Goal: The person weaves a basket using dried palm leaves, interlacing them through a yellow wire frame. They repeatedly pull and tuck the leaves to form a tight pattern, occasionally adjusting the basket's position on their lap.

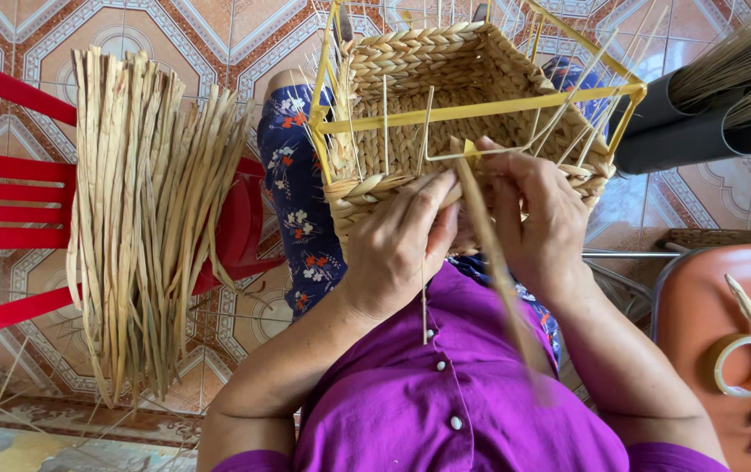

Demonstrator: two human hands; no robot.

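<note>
where strand meets rim: half-woven basket (445,105) on lap, near edge against both hands. reed strand (489,253) pinched in right hand (542,223), long axis slanting toward chest. left hand (397,240) clenched on braided rim, equally near.

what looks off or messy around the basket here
Nothing looks damaged. The woven basket sits tilted on the lap inside its yellow wire frame, thin stakes poking out unevenly, and both hands grip its near edge. The dried reed bundle droops over the red chair.
</note>
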